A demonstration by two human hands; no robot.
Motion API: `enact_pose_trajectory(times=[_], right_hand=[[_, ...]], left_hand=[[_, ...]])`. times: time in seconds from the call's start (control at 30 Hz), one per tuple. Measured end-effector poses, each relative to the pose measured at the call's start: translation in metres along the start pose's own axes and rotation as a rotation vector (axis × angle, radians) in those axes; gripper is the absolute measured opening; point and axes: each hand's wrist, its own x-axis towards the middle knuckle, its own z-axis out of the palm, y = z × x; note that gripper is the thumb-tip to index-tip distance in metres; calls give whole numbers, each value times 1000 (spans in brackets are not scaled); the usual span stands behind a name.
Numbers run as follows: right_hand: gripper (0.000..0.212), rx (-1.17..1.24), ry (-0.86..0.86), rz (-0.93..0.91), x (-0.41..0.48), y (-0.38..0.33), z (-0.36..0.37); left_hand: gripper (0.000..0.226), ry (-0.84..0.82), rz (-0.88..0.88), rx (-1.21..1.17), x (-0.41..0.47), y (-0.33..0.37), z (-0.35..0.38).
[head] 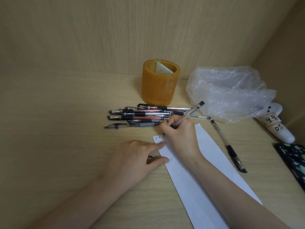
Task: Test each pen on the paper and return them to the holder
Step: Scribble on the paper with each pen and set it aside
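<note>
Fingers (165, 128) of the right hand (179, 136) are curled tightly round the lower barrel of a clear pen (189, 113), which is pinched close to its tip; the tip is set on the paper (198, 187) just ahead of the fingertips, beside a small mark already made near the sheet's far corner. Fingers (156, 145) of the left hand (132, 159) are laid loosely out, with forefinger and thumb pressed on the sheet's near edge so that it is kept from sliding; a small dark thing shows between them, and what it is cannot be told. The pen is judged light, stiff and rather smooth, so it is best taken at the grip section near the tip for writing and by mid-barrel for dropping in upright. The sheet is thin and limp and would be shifted easily if not pinned. Just beyond the writing fingers a pile of pens (140, 115) lies on the desk (66, 129), and beyond that stands the orange holder (159, 83), apparently without pens; the pile lies across the way to it and could be scattered by a careless reach. Outward of the right hand a single capped pen (226, 142) lies beside the sheet, with a crumpled plastic bag (231, 93), a labelled white tube (277, 128) and a dark patterned case (293, 159) farther off.
</note>
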Motion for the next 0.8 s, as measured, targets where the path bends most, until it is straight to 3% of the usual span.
enact_pose_trajectory(times=[0.8], right_hand=[[43, -25, 9, -4, 0, 1, -1]], left_hand=[[51, 11, 34, 2, -1, -1, 1]])
